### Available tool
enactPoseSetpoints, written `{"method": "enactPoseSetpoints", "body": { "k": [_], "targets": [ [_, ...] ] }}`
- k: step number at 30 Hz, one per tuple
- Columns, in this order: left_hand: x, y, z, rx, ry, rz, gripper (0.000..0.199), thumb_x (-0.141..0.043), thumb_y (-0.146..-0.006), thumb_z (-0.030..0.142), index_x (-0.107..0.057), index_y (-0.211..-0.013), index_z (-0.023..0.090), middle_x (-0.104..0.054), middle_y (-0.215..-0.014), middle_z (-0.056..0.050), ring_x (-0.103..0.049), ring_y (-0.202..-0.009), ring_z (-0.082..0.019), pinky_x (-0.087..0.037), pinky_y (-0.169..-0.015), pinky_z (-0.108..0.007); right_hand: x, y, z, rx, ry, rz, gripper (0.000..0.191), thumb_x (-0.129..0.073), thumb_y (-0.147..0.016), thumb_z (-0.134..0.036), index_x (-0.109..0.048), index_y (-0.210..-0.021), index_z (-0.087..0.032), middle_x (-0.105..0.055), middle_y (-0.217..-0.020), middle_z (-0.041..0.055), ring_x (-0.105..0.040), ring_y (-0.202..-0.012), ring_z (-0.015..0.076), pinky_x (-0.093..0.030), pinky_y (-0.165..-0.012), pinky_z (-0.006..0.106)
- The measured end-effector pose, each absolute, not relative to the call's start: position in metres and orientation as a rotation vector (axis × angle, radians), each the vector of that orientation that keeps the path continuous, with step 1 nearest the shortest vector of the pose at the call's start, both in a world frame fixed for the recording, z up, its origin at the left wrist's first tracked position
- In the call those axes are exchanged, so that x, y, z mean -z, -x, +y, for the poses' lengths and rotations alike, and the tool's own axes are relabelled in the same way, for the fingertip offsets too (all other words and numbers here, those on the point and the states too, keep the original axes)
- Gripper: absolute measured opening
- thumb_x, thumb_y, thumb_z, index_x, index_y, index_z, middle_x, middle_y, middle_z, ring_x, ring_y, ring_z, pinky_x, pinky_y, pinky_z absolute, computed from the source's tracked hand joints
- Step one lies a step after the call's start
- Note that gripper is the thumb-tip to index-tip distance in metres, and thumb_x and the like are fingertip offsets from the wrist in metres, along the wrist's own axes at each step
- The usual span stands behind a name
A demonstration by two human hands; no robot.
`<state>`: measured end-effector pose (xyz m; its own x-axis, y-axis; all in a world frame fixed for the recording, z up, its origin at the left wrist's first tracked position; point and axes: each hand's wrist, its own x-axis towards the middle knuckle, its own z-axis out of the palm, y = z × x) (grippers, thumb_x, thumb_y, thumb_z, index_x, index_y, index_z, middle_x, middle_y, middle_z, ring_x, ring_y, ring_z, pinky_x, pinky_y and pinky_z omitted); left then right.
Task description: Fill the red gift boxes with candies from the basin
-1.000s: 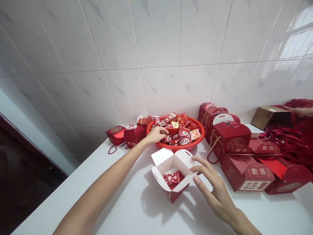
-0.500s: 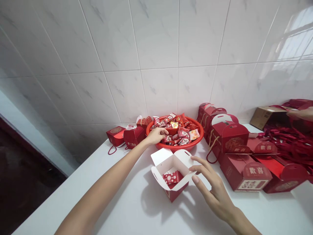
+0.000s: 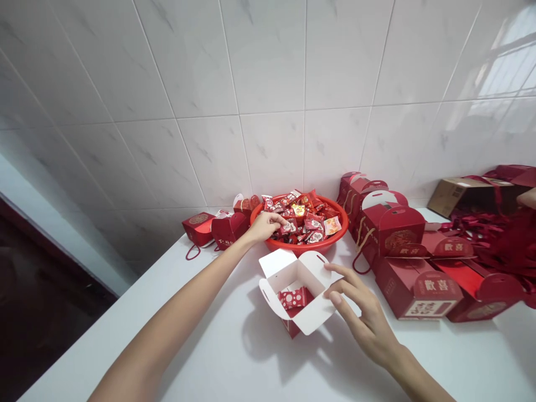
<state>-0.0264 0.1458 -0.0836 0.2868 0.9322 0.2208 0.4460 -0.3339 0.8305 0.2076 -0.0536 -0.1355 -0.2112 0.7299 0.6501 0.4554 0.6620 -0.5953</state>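
Note:
At the left rim of the red basin (image 3: 330, 243), my left hand (image 3: 268, 225) pinches a red wrapped candy (image 3: 290, 225) above the other wrapped candies. My right hand (image 3: 360, 307) has its fingers apart and touches the flaps on the right side of an open box (image 3: 292, 326), red outside and white inside. Red packets (image 3: 293, 298) lie inside this box, which stands in front of the basin with its flaps spread.
Red gift boxes (image 3: 419, 290) crowd the right side. Behind them are a brown carton (image 3: 448, 196) and a heap of dark red ribbons (image 3: 498, 240), near another person's hand (image 3: 528, 198). Small red boxes (image 3: 198, 228) stand left of the basin on the white table (image 3: 201, 346).
My left hand now has a candy at its fingertips. The front right flap of the open box has folded outward under my right hand. The other person's hand has shifted right.

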Motion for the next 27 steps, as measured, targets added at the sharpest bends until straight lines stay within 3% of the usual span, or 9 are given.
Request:
{"method": "enactPoseSetpoints", "body": {
  "k": [5, 7, 13, 20, 27],
  "targets": [
    [0.080, 0.026, 0.143, -1.032, -1.808, 1.210, 0.017, -0.058, -0.070, 0.010, -0.074, -0.072, 0.015, -0.076, -0.081, -0.004, -0.068, -0.078, -0.016, -0.054, -0.081, -0.028, 0.136, -0.208, -0.056, -0.380, 0.985, -1.969, 0.009, -0.059, -0.094, -0.031, -0.062, -0.094, -0.022, -0.061, -0.132, 0.0148, -0.060, -0.125, 0.0271, -0.053, -0.094, 0.036],
    [0.079, 0.025, 0.141, -1.038, -1.773, 1.198, 0.014, -0.060, -0.071, 0.013, -0.074, -0.073, 0.014, -0.076, -0.081, -0.005, -0.068, -0.077, -0.017, -0.055, -0.082, -0.031, 0.136, -0.208, -0.057, -0.401, 0.941, -2.066, 0.012, -0.061, -0.092, -0.030, -0.060, -0.102, -0.023, -0.059, -0.136, 0.0147, -0.061, -0.122, 0.0262, -0.052, -0.096, 0.036],
    [0.073, 0.026, 0.128, -1.059, -1.729, 1.156, 0.016, -0.077, -0.065, 0.022, -0.074, -0.078, 0.014, -0.076, -0.085, -0.006, -0.069, -0.085, -0.020, -0.055, -0.088, -0.035, 0.136, -0.207, -0.059, -0.393, 0.808, -2.200, 0.018, -0.063, -0.091, -0.028, -0.058, -0.107, -0.022, -0.070, -0.100, 0.0089, -0.067, -0.090, 0.0221, -0.055, -0.076, 0.032],
    [0.051, 0.037, 0.101, -1.053, -1.710, 1.024, 0.022, -0.080, -0.063, 0.023, -0.074, -0.081, 0.013, -0.075, -0.089, -0.007, -0.069, -0.084, -0.019, -0.055, -0.085, -0.035, 0.139, -0.205, -0.059, -0.401, 0.797, -2.205, 0.018, -0.064, -0.091, -0.028, -0.057, -0.106, -0.022, -0.069, -0.099, 0.0076, -0.064, -0.088, 0.0215, -0.053, -0.075, 0.033],
    [0.030, 0.034, 0.035, -0.387, -2.032, 0.673, 0.020, -0.073, -0.074, 0.018, -0.079, -0.094, 0.021, -0.073, -0.102, -0.006, -0.070, -0.091, -0.020, -0.056, -0.083, -0.031, 0.136, -0.203, -0.061, -0.419, 0.811, -2.181, 0.017, -0.064, -0.092, -0.030, -0.058, -0.105, -0.022, -0.068, -0.096, 0.0070, -0.064, -0.087, 0.0209, -0.053, -0.075, 0.031]
  ]
}}
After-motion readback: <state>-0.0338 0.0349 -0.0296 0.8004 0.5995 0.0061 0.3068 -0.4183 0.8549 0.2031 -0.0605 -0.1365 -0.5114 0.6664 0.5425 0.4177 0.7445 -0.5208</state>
